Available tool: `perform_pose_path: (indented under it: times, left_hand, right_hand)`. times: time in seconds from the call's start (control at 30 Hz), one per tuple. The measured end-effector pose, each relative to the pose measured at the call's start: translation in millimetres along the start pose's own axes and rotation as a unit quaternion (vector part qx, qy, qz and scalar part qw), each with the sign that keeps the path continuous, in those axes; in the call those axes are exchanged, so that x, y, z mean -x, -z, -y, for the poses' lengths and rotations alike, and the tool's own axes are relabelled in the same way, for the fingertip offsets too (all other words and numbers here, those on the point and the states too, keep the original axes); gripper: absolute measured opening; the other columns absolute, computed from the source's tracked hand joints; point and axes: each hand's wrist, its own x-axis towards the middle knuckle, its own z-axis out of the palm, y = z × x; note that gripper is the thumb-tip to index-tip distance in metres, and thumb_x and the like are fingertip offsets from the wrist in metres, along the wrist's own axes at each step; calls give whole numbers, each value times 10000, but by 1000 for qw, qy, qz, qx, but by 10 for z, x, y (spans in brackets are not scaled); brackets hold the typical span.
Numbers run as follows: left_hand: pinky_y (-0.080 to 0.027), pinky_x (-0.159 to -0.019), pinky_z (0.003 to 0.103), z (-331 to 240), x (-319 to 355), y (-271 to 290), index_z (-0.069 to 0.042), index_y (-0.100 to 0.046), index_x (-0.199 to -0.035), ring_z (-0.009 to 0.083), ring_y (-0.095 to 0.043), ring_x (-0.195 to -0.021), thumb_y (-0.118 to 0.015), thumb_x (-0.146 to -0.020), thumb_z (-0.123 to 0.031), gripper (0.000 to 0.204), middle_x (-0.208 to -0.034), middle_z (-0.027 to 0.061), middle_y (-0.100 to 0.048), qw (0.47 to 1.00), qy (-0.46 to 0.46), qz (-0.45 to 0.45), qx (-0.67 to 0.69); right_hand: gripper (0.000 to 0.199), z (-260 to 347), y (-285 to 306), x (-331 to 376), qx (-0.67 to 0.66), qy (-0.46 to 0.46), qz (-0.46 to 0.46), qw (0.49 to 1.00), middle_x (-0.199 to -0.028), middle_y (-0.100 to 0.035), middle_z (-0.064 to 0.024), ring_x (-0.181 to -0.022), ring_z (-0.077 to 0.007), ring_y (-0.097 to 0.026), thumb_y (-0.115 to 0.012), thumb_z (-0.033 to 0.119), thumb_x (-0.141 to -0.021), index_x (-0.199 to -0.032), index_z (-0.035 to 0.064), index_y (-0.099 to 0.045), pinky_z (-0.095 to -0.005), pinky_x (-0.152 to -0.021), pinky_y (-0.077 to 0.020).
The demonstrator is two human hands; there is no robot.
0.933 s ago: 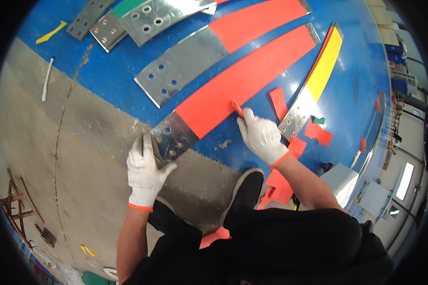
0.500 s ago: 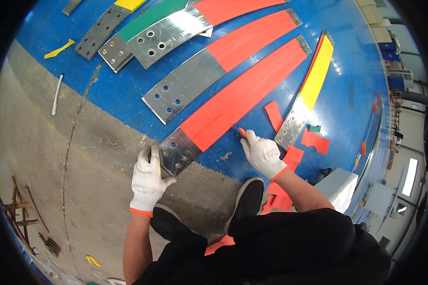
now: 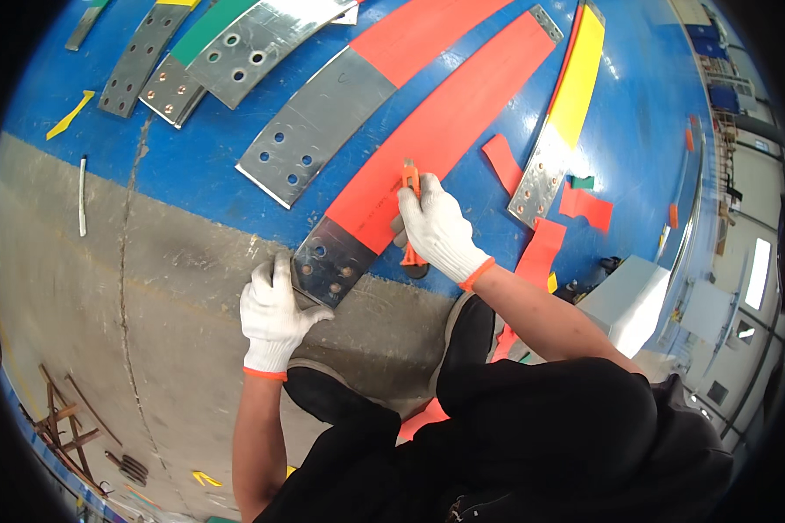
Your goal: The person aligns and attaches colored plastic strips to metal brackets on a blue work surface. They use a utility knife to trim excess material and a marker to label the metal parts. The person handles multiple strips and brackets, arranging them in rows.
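"From the head camera, where was the bar?"

"The red-covered bar [image 3: 462, 113] lay on the blue floor [image 3: 196, 166], its bare metal end [image 3: 327, 268] reaching out over the grey concrete [image 3: 183, 305]. A second red bar [image 3: 318, 109] lay beside it on the left, and a yellow-covered bar [image 3: 587, 74] on the right."

"And the hands?"

"The gloved left hand [image 3: 275, 318] was at that bare end, fingers by one corner and thumb by the other. I couldn't tell whether it gripped or just steadied. The right hand [image 3: 440, 227] was wrapped around an orange utility knife [image 3: 411, 179] above the red covering [image 3: 371, 196]. I couldn't tell if the blade touched."

"How would the bar have handled?"

"Heavy and stiff, I'd judge, being long, broad metal; one hand at the end would hardly have carried it. The covering looked thin, smooth and easy to nick."

"So where was the best hold?"

"The bare end, across its width, clear of the holes and the blade. Those edges looked hard, so gloves made sense. For lifting, I'd have wanted both ends supported."
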Motion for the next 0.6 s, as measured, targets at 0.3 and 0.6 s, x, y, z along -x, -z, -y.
perform_pose_path:
  times: [0.3, 0.6]
  left_hand:
    - [-573, -933, 506, 70, 24, -48, -125, -489, -1535, 407, -670, -1106, -1018, -384, -557, 1338, -1324, 204, -596, 999, -22, -28, 4]
    - [-569, -869, 472, 70, -12, 50, -111, -556, -1500, 365, -682, -999, -1028, -462, -424, 1183, -1260, 169, -626, 995, -69, -56, 36]
  right_hand:
    - [258, -104, -80, -96, 153, 86, -29, 984, -764, -630, -233, -612, -367, -704, -621, 211, -1027, -1045, -38, -556, -441, -528, -557]
    - [234, 4, -83, -235, 268, 145, 27, 952, -827, -633, -279, -718, -407, -723, -625, 190, -996, -934, -36, -619, -497, -598, -587]
